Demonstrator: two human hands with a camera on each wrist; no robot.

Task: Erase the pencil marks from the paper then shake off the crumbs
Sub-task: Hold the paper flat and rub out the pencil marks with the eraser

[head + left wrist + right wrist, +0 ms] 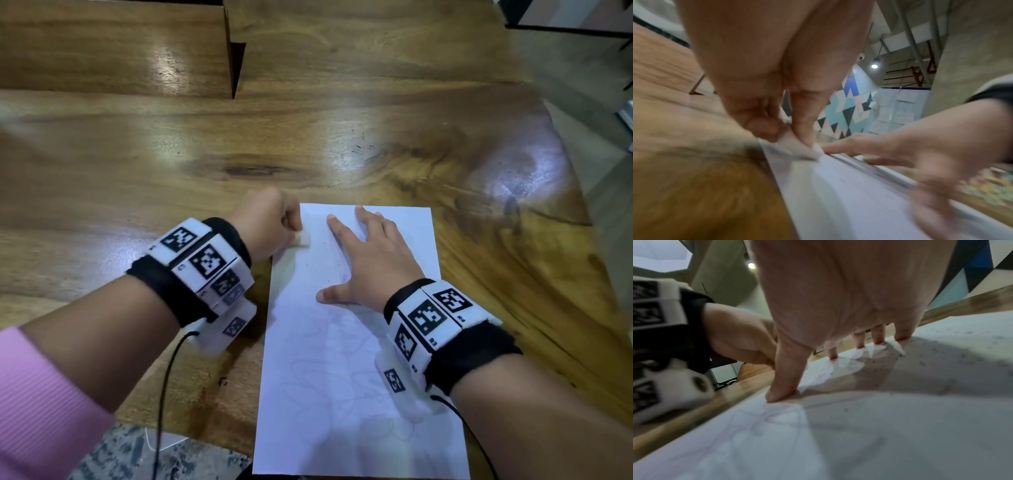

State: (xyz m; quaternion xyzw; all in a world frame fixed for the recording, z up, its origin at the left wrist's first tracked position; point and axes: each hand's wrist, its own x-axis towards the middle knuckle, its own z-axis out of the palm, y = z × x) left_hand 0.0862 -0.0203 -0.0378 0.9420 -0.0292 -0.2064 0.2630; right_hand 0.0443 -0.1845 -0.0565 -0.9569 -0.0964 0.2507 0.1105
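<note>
A white sheet of paper (pixel 356 342) lies on the wooden table (pixel 308 144), with faint pencil scribbles over its lower half. My left hand (pixel 274 222) pinches a small white eraser (pixel 303 238) against the sheet's upper left edge; the left wrist view shows the eraser (pixel 797 146) between thumb and forefinger. My right hand (pixel 370 253) lies flat on the upper part of the paper with its fingers spread. In the right wrist view dark crumbs (pixel 941 366) dot the paper (pixel 879 426) around the right hand's fingertips (pixel 781 394).
A raised wooden shelf with a dark slot (pixel 236 68) runs along the back left. The table's right edge (pixel 582 205) curves away toward a grey floor. Speckled flooring (pixel 137 452) shows below the table's near edge. Black cables hang from both wristbands.
</note>
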